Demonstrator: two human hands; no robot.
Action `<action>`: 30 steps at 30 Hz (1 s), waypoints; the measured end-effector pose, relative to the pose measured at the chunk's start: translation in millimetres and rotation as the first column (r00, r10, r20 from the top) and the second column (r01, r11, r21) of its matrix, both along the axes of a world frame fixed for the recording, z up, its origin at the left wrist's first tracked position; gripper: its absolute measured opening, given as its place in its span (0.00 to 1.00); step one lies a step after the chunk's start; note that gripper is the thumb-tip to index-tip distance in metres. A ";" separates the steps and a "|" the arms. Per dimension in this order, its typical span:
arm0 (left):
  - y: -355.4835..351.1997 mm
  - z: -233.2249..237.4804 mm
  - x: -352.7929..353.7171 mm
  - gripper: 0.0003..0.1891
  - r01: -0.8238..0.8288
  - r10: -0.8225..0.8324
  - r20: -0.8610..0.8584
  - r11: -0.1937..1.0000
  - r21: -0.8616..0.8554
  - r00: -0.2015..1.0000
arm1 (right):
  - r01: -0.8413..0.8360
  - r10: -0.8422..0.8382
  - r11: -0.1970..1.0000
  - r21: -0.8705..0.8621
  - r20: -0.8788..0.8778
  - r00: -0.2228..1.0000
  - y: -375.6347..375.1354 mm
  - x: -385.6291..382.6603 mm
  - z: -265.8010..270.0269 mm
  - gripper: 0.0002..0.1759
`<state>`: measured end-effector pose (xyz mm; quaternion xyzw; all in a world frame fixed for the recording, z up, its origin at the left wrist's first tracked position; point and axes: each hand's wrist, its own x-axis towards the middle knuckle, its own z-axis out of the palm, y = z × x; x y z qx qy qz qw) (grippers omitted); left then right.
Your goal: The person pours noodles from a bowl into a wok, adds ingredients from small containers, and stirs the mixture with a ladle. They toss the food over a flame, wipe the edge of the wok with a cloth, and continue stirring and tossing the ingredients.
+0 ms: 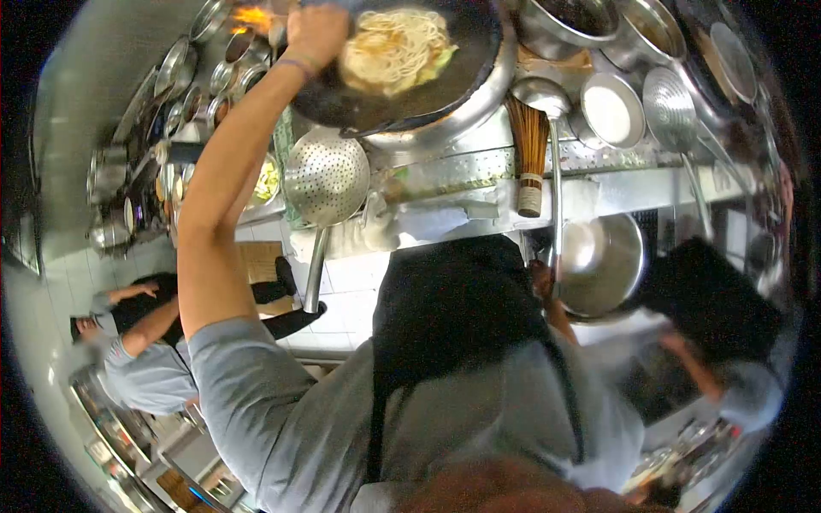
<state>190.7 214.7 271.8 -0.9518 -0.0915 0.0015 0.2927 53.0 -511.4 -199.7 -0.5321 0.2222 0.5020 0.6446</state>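
Observation:
My left hand (317,36) reaches forward to the left rim of a large black wok (410,111), its fingers closed there. Noodles (398,47) with bits of green lie in the wok. My right hand (541,278) is low at my right side, dark and partly hidden, close to the handle of a ladle (543,96); its fingers cannot be made out. A perforated strainer (327,175) lies left of the wok, its handle pointing towards me. Beside the ladle is a bamboo wok brush (528,154).
A bowl of white contents (612,111), a second strainer (670,107) and metal pots (569,21) stand at the right. A steel pot (603,265) sits low right. Flames (252,17) show far left. One co-worker (150,342) is at left, another (744,389) at right.

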 end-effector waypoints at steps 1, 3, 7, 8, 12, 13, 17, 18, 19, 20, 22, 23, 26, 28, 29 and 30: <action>30.3 -15.6 7.8 0.08 -0.033 0.033 0.011 0.998 0.050 0.999 | -0.038 0.041 0.996 -0.077 0.037 0.998 -0.6 7.6 23.7 0.41; 30.8 -3.0 -3.8 0.13 0.082 -0.089 0.076 0.993 0.085 0.993 | -0.065 0.084 0.975 -0.212 0.086 0.993 -28.0 14.7 50.4 0.40; 8.2 -2.7 -14.1 0.11 -0.097 0.104 0.123 0.993 -0.060 0.987 | -0.089 0.175 0.890 -0.446 0.155 0.972 -83.7 42.2 134.9 0.39; 34.8 -24.1 -8.9 0.11 -0.125 0.139 0.216 0.989 -0.077 0.967 | -0.093 0.202 0.864 -0.495 0.171 0.964 -83.9 54.9 167.4 0.38; 24.4 -28.2 -86.7 0.23 -0.125 0.281 0.298 0.884 -0.451 0.912 | -0.101 0.328 0.733 -0.672 0.220 0.919 -128.8 107.2 250.3 0.37; 9.7 -16.8 -121.4 0.26 -0.091 0.393 0.413 0.806 -0.585 0.822 | -0.098 0.360 0.692 -0.715 0.224 0.906 -131.1 122.7 276.5 0.37; 57.2 -44.2 -233.7 0.29 0.077 0.473 0.758 0.825 -0.560 0.449 | -0.050 0.420 0.569 -0.821 0.237 0.876 -110.8 159.9 352.6 0.35; 74.8 -46.2 -261.0 0.29 0.040 0.554 0.734 0.787 -0.615 0.393 | -0.038 0.434 0.541 -0.840 0.240 0.868 -102.5 165.1 368.7 0.35; 91.0 -45.5 -287.6 0.29 0.175 0.630 0.710 0.697 -0.696 0.313 | -0.030 0.446 0.522 -0.853 0.242 0.862 -95.1 170.9 382.4 0.35; 118.8 -61.9 -309.1 0.27 0.159 0.658 0.710 0.696 -0.701 0.252 | -0.019 0.458 0.501 -0.865 0.246 0.854 -85.0 173.0 392.6 0.34; 156.2 -91.7 -340.0 0.23 0.174 0.675 0.722 0.701 -0.692 0.151 | -0.017 0.477 0.480 -0.877 0.244 0.844 -66.6 173.2 406.3 0.34; 164.5 -97.5 -349.0 0.23 0.208 0.700 0.705 0.677 -0.706 0.115 | -0.014 0.483 0.478 -0.878 0.249 0.839 -64.9 176.9 407.6 0.33; 198.1 -141.1 -366.6 0.22 0.221 0.779 0.625 0.601 -0.768 0.055 | 0.005 0.488 0.456 -0.890 0.254 0.835 -46.0 163.6 415.5 0.32; 202.6 -157.3 -368.3 0.23 0.240 0.822 0.568 0.547 -0.802 0.024 | 0.002 0.497 0.451 -0.892 0.253 0.830 -34.7 154.0 414.7 0.32; 203.4 -164.3 -368.9 0.25 0.195 0.838 0.544 0.527 -0.827 0.043 | 0.000 0.497 0.453 -0.892 0.252 0.830 -30.1 147.2 414.1 0.31; 206.5 -176.8 -370.5 0.26 0.212 0.836 0.548 0.531 -0.820 0.030 | 0.002 0.495 0.455 -0.890 0.255 0.830 -21.4 137.8 413.2 0.31</action>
